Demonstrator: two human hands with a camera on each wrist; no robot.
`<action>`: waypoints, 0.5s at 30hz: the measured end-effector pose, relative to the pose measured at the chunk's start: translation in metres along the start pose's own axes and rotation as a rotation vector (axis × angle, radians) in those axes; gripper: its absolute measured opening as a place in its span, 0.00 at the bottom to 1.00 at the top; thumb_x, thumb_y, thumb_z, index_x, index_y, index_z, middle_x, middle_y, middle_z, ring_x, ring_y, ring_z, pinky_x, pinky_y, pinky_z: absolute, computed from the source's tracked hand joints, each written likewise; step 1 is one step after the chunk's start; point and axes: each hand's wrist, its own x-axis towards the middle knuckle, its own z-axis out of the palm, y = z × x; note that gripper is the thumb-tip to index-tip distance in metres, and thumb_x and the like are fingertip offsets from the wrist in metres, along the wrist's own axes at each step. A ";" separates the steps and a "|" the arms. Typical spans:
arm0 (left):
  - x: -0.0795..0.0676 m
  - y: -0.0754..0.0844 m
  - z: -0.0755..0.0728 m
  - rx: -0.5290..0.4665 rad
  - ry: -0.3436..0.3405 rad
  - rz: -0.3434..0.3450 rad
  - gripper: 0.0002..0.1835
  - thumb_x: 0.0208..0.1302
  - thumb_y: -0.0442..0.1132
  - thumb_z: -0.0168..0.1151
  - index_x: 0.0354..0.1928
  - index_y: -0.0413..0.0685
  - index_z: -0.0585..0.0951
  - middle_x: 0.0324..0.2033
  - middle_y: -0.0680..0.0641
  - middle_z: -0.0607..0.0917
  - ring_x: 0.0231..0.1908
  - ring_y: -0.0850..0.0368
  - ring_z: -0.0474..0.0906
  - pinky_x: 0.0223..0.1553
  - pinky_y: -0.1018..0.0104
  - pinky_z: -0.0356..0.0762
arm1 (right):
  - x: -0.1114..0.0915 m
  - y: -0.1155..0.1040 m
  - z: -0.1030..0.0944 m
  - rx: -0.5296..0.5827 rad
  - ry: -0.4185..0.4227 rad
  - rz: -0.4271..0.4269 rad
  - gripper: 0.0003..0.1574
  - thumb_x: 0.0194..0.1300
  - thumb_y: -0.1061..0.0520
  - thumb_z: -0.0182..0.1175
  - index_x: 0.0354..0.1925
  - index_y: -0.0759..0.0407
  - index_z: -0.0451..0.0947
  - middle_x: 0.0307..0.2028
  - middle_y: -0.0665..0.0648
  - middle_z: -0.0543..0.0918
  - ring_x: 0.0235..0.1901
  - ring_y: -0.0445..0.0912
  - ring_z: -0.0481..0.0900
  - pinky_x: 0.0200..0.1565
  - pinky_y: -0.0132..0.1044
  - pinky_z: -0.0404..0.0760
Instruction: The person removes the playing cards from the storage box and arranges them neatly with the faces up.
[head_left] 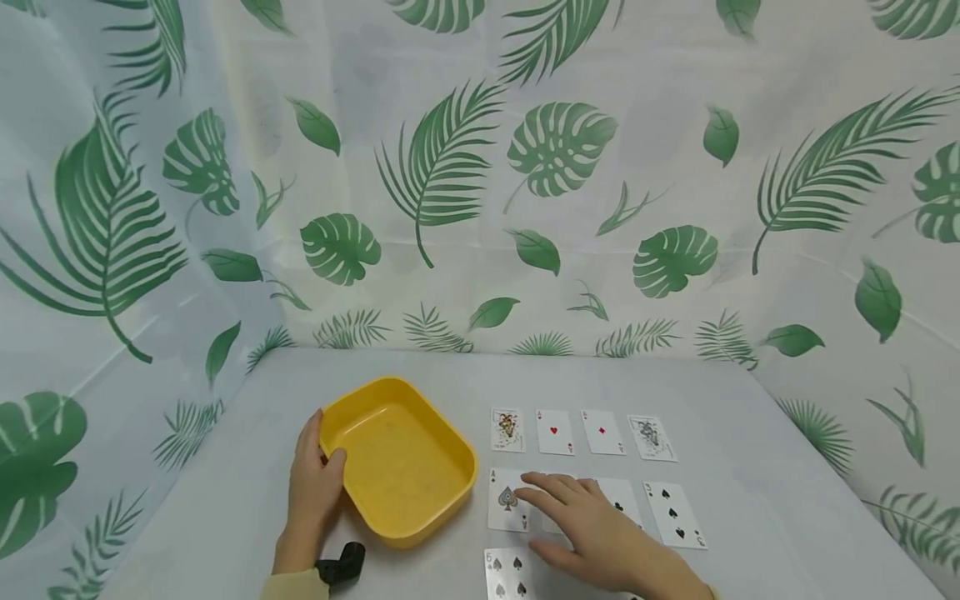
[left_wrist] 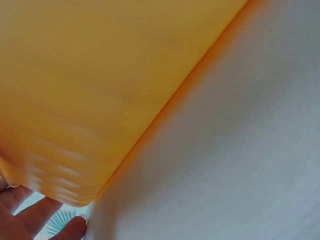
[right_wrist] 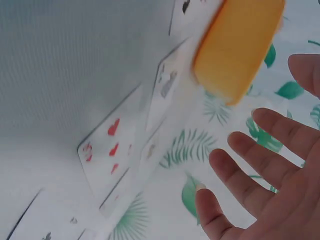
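Observation:
My left hand (head_left: pixel 313 487) grips the left side of a yellow plastic tray (head_left: pixel 401 471), thumb over the rim and fingers along the outside. In the left wrist view the tray's wall (left_wrist: pixel 100 85) fills much of the picture, the fingers (left_wrist: pixel 37 215) at its lower corner. Fingers spread, my right hand (head_left: pixel 585 521) is over rows of playing cards and holds nothing. It partly covers the middle row, between the ace of spades (head_left: pixel 507 500) and the three of spades (head_left: pixel 674 515). In the right wrist view a three of hearts (right_wrist: pixel 114 145) lies below the hand.
Along the back row lie a joker (head_left: pixel 507 430), an ace of hearts (head_left: pixel 555 432), an ace of diamonds (head_left: pixel 603 432) and another joker (head_left: pixel 652 438). A spade card (head_left: pixel 510 575) lies at the front, cut by the frame. A leaf-patterned curtain (head_left: pixel 465 275) borders the table.

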 end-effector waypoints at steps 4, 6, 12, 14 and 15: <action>-0.001 -0.001 -0.005 0.026 -0.010 0.005 0.40 0.66 0.33 0.48 0.79 0.39 0.50 0.77 0.37 0.53 0.76 0.40 0.48 0.73 0.41 0.48 | -0.005 0.002 -0.005 0.007 0.056 0.055 0.32 0.65 0.46 0.67 0.66 0.47 0.74 0.67 0.46 0.72 0.60 0.44 0.73 0.57 0.48 0.74; -0.002 -0.001 -0.008 0.053 -0.018 0.019 0.40 0.66 0.34 0.49 0.79 0.37 0.50 0.77 0.35 0.52 0.75 0.38 0.47 0.73 0.40 0.47 | -0.009 0.003 -0.007 -0.010 0.094 0.071 0.32 0.64 0.47 0.68 0.65 0.47 0.75 0.65 0.45 0.74 0.60 0.43 0.74 0.56 0.48 0.74; -0.011 0.007 -0.020 0.125 0.104 0.088 0.30 0.68 0.35 0.52 0.71 0.33 0.65 0.69 0.32 0.61 0.68 0.33 0.57 0.67 0.35 0.57 | -0.023 0.011 -0.018 -0.050 0.223 0.102 0.32 0.60 0.52 0.71 0.62 0.48 0.77 0.61 0.46 0.77 0.59 0.44 0.75 0.51 0.50 0.78; -0.015 0.014 -0.023 0.143 0.176 0.132 0.25 0.67 0.35 0.54 0.64 0.33 0.72 0.62 0.32 0.67 0.61 0.33 0.63 0.61 0.35 0.64 | -0.030 0.015 -0.023 -0.058 0.270 0.116 0.33 0.57 0.55 0.72 0.61 0.50 0.78 0.59 0.48 0.78 0.57 0.46 0.77 0.49 0.51 0.80; -0.017 0.017 -0.025 0.157 0.203 0.161 0.22 0.66 0.35 0.55 0.61 0.33 0.74 0.59 0.33 0.69 0.58 0.33 0.64 0.58 0.35 0.67 | -0.033 0.018 -0.026 -0.064 0.294 0.121 0.33 0.56 0.56 0.72 0.61 0.50 0.79 0.58 0.48 0.79 0.56 0.46 0.78 0.48 0.51 0.80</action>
